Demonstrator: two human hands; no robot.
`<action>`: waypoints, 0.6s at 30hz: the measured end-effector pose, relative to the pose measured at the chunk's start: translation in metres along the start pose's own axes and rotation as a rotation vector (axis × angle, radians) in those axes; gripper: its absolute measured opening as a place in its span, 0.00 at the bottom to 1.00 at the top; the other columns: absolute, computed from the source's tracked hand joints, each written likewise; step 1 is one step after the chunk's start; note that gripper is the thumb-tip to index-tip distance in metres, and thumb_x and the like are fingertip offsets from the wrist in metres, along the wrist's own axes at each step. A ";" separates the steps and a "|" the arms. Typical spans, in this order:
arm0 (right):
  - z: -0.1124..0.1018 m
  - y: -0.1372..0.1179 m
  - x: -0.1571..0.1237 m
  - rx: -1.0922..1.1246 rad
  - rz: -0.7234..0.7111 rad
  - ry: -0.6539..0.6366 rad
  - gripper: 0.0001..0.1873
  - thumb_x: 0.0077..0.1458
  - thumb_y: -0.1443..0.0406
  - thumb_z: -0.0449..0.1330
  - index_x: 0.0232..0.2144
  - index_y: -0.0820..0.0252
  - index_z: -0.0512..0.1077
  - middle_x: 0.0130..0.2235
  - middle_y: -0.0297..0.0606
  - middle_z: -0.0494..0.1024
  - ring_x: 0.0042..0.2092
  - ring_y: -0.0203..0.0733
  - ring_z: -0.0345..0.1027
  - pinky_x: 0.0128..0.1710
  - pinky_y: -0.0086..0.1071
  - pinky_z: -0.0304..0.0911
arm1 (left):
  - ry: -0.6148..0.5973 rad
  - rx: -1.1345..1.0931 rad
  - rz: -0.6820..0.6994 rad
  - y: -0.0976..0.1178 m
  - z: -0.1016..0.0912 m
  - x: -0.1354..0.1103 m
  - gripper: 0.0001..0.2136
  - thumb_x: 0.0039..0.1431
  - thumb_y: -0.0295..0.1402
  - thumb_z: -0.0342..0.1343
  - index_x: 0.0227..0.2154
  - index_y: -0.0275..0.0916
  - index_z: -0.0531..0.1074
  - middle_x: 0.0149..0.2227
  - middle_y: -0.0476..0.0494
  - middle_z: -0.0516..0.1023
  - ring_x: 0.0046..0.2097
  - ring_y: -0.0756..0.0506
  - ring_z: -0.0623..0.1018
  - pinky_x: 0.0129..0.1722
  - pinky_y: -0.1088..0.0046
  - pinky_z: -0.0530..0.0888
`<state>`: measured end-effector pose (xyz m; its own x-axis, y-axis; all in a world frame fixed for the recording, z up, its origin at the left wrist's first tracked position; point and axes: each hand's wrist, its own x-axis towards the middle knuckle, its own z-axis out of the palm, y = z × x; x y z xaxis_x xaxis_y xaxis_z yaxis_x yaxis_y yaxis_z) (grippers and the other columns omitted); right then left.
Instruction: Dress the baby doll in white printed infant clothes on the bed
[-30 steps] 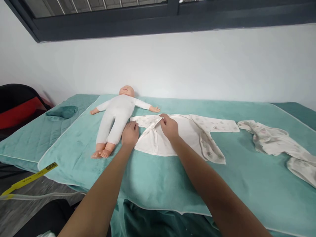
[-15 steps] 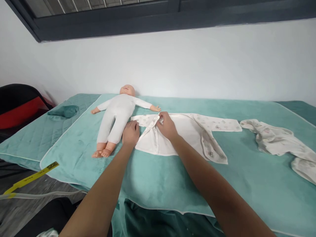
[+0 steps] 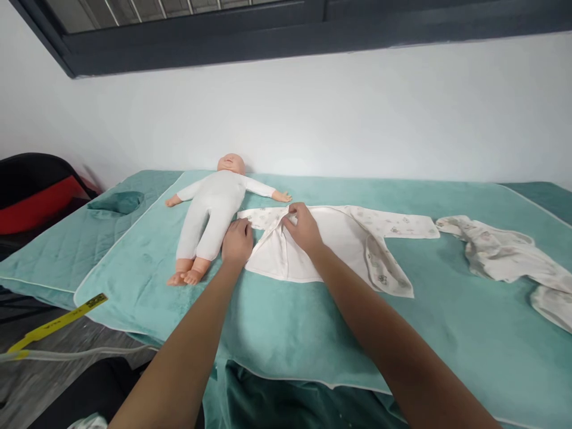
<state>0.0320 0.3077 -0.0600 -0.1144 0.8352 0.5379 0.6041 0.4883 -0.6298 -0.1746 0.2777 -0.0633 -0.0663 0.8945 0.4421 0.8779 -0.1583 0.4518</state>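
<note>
A baby doll [image 3: 210, 208] in a white bodysuit lies on its back on a teal mat [image 3: 286, 322], arms spread. Right beside it a white patterned baby shirt [image 3: 339, 244] is spread flat. My left hand [image 3: 237, 242] rests curled on the shirt's left edge, next to the doll's leg. My right hand [image 3: 302, 226] pinches the shirt's front flap near its collar, fingers closed on the fabric.
A second crumpled patterned garment [image 3: 504, 256] lies at the mat's right. A wall runs behind the mat. A small teal cloth [image 3: 115, 202] sits at the left on a quilted pad. A red-and-black object [image 3: 31, 196] and yellow tape [image 3: 58, 322] are at the far left.
My right hand has shifted slightly left along the shirt's flap. My left hand stays where it was on the shirt's edge.
</note>
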 end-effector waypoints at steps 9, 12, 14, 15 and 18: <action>0.000 -0.002 0.001 -0.121 -0.176 -0.127 0.17 0.61 0.61 0.55 0.51 0.57 0.71 0.54 0.46 0.68 0.55 0.50 0.62 0.55 0.42 0.60 | -0.001 -0.015 -0.009 0.001 -0.001 0.000 0.13 0.62 0.30 0.44 0.43 0.38 0.73 0.46 0.35 0.78 0.51 0.38 0.75 0.54 0.58 0.70; 0.001 -0.003 0.001 -0.194 -0.178 -0.214 0.21 0.61 0.59 0.56 0.56 0.55 0.69 0.57 0.45 0.67 0.56 0.52 0.60 0.57 0.45 0.57 | 0.001 -0.023 -0.017 0.001 -0.001 0.000 0.13 0.63 0.31 0.44 0.42 0.38 0.73 0.46 0.34 0.78 0.51 0.38 0.75 0.54 0.57 0.70; 0.002 -0.004 0.000 -0.221 -0.184 -0.252 0.22 0.62 0.58 0.55 0.57 0.54 0.68 0.59 0.43 0.66 0.58 0.52 0.57 0.57 0.46 0.55 | 0.001 -0.031 -0.018 0.002 -0.001 0.000 0.13 0.63 0.33 0.44 0.42 0.38 0.73 0.46 0.34 0.78 0.51 0.38 0.75 0.54 0.57 0.69; 0.002 -0.004 0.000 -0.228 -0.189 -0.267 0.22 0.63 0.57 0.54 0.57 0.54 0.67 0.60 0.43 0.66 0.59 0.52 0.56 0.57 0.47 0.55 | 0.000 -0.035 -0.019 0.002 -0.002 0.000 0.14 0.64 0.33 0.44 0.42 0.37 0.73 0.46 0.34 0.78 0.51 0.38 0.75 0.55 0.58 0.69; 0.003 -0.004 -0.001 -0.242 -0.193 -0.282 0.20 0.65 0.57 0.51 0.56 0.53 0.68 0.60 0.40 0.69 0.60 0.52 0.55 0.58 0.48 0.52 | -0.001 -0.049 -0.025 0.002 -0.002 0.000 0.14 0.65 0.35 0.43 0.43 0.37 0.74 0.47 0.34 0.78 0.52 0.38 0.75 0.55 0.58 0.69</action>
<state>0.0270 0.3059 -0.0596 -0.4349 0.7872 0.4371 0.7147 0.5971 -0.3642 -0.1736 0.2762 -0.0604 -0.0872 0.8986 0.4300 0.8516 -0.1567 0.5002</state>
